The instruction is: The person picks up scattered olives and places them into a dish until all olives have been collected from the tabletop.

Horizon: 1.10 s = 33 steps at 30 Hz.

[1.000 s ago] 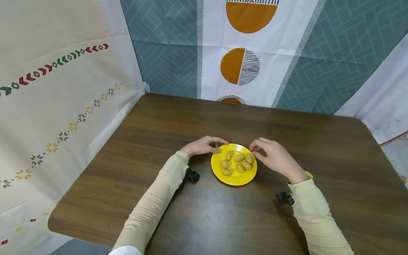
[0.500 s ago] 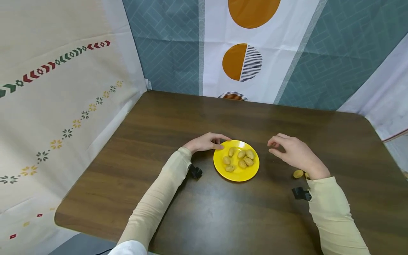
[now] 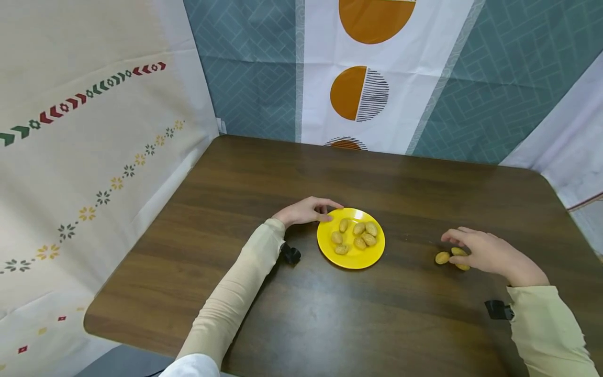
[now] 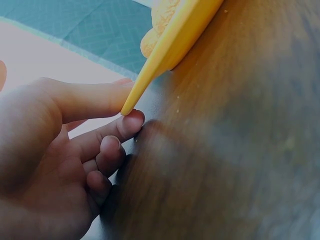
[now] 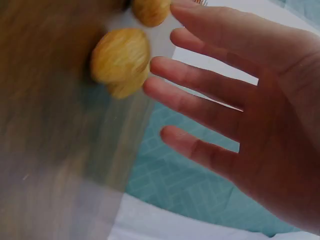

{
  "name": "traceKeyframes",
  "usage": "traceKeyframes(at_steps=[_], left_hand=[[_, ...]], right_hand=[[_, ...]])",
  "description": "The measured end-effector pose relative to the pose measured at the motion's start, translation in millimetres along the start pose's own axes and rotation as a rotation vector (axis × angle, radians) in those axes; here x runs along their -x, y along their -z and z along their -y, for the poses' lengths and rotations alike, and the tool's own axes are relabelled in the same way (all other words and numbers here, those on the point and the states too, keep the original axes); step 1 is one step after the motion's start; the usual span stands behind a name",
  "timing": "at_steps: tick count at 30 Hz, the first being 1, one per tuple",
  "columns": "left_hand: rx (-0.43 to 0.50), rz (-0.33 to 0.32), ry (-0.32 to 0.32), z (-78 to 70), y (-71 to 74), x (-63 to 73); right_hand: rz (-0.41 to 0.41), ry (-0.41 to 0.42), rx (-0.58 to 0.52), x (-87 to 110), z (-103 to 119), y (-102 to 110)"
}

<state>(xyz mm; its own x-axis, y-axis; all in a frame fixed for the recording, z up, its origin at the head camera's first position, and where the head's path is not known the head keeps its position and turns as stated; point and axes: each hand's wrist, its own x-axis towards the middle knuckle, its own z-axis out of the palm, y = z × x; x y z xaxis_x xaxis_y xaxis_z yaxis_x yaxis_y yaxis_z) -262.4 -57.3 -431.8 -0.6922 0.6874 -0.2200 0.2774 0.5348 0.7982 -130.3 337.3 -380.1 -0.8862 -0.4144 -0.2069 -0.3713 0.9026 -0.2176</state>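
A yellow plate [image 3: 352, 262] sits on the table with several walnuts [image 3: 360, 243], tan and wrinkled, lying on it. My left hand [image 3: 308, 211] pinches its left rim; in the left wrist view the thumb lies on top of the rim and a fingertip [image 4: 133, 120] is beneath. Well to the right, my right hand [image 3: 492, 254] is over a small group of loose walnuts [image 3: 442, 257] on the table. Its fingers are spread and loosely bent in the right wrist view, close beside the walnuts [image 5: 122, 55], with nothing held. The hand partly covers the group in the head view.
The brown wooden table [image 3: 358, 319] reaches back to a teal and white patterned curtain [image 3: 254, 78]. A cream embroidered cloth [image 3: 94, 167] hangs along its left side. Black wrist cameras [image 3: 290, 255] are worn on both wrists.
My right hand has left the plate's right rim and moved right to the loose walnuts, which its arm covered earlier. My left hand stays at the plate's left rim.
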Motion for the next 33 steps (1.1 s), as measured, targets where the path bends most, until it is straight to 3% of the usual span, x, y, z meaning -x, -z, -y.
traceKeyframes(at_steps=[5, 17, 24, 33], left_hand=[[0.004, 0.003, -0.002, 0.4, 0.1, 1.3], [0.023, 0.004, -0.011, 1.5, -0.1, 2.3], [0.011, 0.009, -0.021, 2.4, 0.3, 0.5], [0.012, 0.008, -0.026, 2.0, 1.0, 1.5]], right_hand=[[0.045, -0.021, -0.027, 6.2, -5.2, -8.0], [0.02, 0.035, -0.03, 1.6, -9.8, -17.9], [-0.058, 0.009, -0.036, 1.8, -6.7, -17.1], [-0.237, 0.017, 0.047, 1.1, 1.0, 0.2]])
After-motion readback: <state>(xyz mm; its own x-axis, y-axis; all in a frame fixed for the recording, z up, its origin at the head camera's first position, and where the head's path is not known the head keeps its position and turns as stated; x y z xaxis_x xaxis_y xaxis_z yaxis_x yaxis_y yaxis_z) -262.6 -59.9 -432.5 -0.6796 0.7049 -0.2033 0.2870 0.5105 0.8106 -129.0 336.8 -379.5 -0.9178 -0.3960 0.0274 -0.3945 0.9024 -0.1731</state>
